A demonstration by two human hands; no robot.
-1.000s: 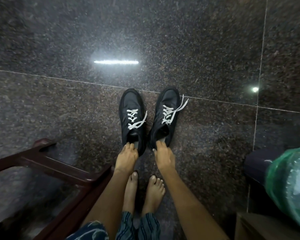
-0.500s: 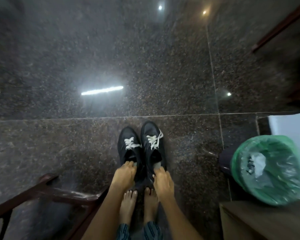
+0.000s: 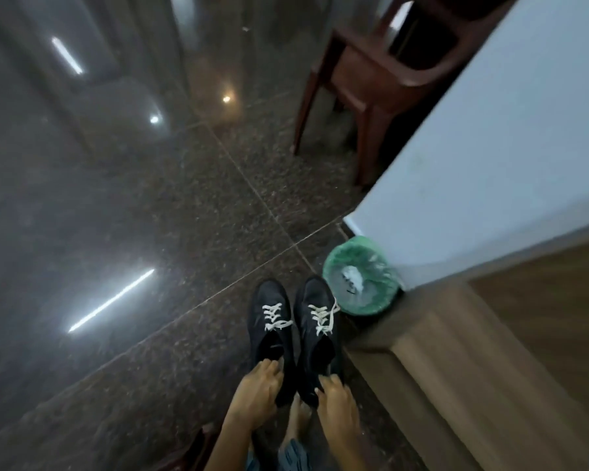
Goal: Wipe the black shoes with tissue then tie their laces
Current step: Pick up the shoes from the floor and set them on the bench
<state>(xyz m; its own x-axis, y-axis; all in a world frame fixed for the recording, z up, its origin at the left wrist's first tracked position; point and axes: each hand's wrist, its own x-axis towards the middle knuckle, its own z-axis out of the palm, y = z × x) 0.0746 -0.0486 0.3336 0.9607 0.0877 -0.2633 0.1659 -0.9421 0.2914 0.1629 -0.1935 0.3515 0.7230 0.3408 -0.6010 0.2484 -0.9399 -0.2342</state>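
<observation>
From the head camera, the only view I have, I look down at a pair of black shoes standing side by side on the dark speckled floor [image 3: 150,215], toes pointing away from me. My left hand [image 3: 257,390] grips the heel collar of the left shoe [image 3: 269,321], fingers curled over the rim into the opening. My right hand [image 3: 337,401] does the same on the heel of the right shoe [image 3: 315,314]. Both hands are clenched on their shoes; neither holds any tissue, and I see none near them.

The white laces [image 3: 274,316] lie loose and untied across both tongues, one end of the right pair trailing off toward a bin with a green liner [image 3: 361,277] just beside that shoe's toe. White scraps sit inside the bin; I cannot tell what they are. A wooden ledge [image 3: 439,362] runs close along the right, a white wall [image 3: 507,147] rises above it, and a brown plastic chair [image 3: 364,79] stands well apart.

I judge these shoes light, with soft, flexible uppers that would buckle under hard rubbing, so the stiffer heel collar is a sound place to hold while wiping. The laces look limp and flat; I would take them by the free ends.
</observation>
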